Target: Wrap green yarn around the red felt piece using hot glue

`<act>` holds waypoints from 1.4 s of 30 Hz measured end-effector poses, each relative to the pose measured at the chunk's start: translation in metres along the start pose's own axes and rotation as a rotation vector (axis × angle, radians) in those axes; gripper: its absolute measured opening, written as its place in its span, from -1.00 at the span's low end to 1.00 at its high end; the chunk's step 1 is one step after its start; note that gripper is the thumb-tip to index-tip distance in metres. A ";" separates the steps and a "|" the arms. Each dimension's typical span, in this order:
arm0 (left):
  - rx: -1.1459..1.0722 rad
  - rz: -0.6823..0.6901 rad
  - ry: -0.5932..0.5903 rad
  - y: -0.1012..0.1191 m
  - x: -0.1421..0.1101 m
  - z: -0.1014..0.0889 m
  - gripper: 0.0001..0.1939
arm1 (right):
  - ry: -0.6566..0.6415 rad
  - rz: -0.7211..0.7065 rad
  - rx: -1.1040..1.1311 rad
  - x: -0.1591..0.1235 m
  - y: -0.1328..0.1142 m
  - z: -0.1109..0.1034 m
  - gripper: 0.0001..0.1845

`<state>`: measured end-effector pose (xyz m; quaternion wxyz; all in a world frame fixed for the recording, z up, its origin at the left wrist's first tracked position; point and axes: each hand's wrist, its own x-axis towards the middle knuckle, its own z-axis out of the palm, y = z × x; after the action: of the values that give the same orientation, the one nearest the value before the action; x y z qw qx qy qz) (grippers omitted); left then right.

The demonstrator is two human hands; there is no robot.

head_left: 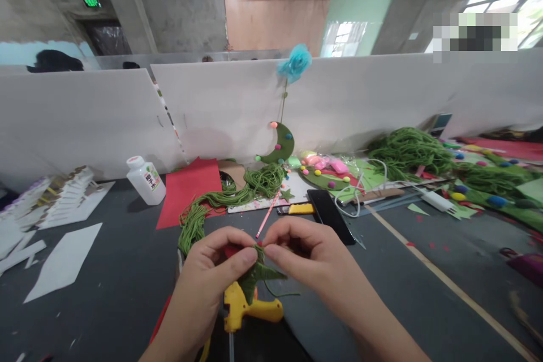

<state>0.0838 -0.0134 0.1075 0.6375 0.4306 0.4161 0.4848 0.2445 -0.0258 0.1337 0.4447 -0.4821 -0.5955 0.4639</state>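
Observation:
A star wrapped in green yarn is pinched between the thumb and fingers of my left hand, its upper tip at the fingertips. My right hand is closed in a pinch right beside that tip; what its fingertips grip is hidden. A bit of red shows between the two hands. From the star a loose green strand trails to the right. Below it, partly covered by the star, lies a yellow glue gun.
Behind my hands lie a pink striped pencil, a yellow cutter, a black phone and green yarn. A white glue bottle stands left, near red sheets. A green moon leans against the white partition.

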 end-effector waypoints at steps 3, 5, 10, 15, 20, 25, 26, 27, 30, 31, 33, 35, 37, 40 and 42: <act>-0.148 -0.118 -0.067 0.001 -0.001 0.002 -0.86 | -0.034 -0.002 0.080 0.002 0.000 -0.001 -0.93; -0.197 -0.171 -0.101 0.003 -0.002 0.002 -0.83 | -0.095 0.028 0.175 0.003 0.001 -0.002 -0.92; -0.184 -0.228 -0.248 0.004 -0.001 -0.003 -0.78 | -0.242 0.106 0.391 0.004 0.006 -0.002 -0.81; -0.258 -0.312 -0.379 0.003 0.002 -0.004 -0.74 | -0.270 0.128 0.342 0.002 0.007 -0.001 -0.85; -0.134 -0.103 -0.256 0.000 0.003 -0.001 -0.82 | -0.131 0.144 0.229 0.003 0.001 0.001 -0.84; 0.002 0.168 -0.152 0.002 -0.002 0.003 -0.72 | 0.017 0.101 0.121 0.003 -0.001 0.004 -0.85; 0.025 0.157 -0.119 0.002 -0.003 0.004 -0.76 | 0.016 0.102 0.117 0.003 0.000 0.005 -0.85; 0.045 0.129 -0.068 0.003 -0.004 0.004 -0.82 | 0.012 0.103 0.113 0.002 0.000 0.005 -0.85; 0.055 0.052 0.069 0.003 -0.006 0.006 -0.95 | -0.010 0.097 0.069 0.000 0.000 0.006 -0.87; 0.036 0.039 0.080 0.003 -0.006 0.006 -0.95 | -0.013 0.087 0.048 -0.001 0.000 0.005 -0.88; 0.003 0.029 0.068 0.003 -0.006 0.005 -0.95 | -0.017 0.059 0.002 -0.002 -0.002 0.004 -0.90; -0.004 0.028 0.046 0.003 -0.006 0.003 -0.96 | -0.019 0.033 -0.034 -0.002 -0.003 0.002 -0.90; -0.004 0.026 0.022 0.003 -0.006 0.002 -0.96 | -0.021 0.020 -0.055 -0.002 -0.004 0.001 -0.89; -0.036 -0.004 -0.016 0.002 -0.006 0.002 -0.95 | -0.032 0.004 -0.054 -0.001 -0.003 0.000 -0.88; -0.062 -0.017 -0.034 0.002 -0.007 0.001 -0.95 | -0.051 -0.007 -0.030 0.000 -0.003 0.000 -0.87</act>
<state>0.0833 -0.0198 0.1110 0.6616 0.4153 0.3936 0.4847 0.2444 -0.0265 0.1364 0.4236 -0.4746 -0.6151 0.4658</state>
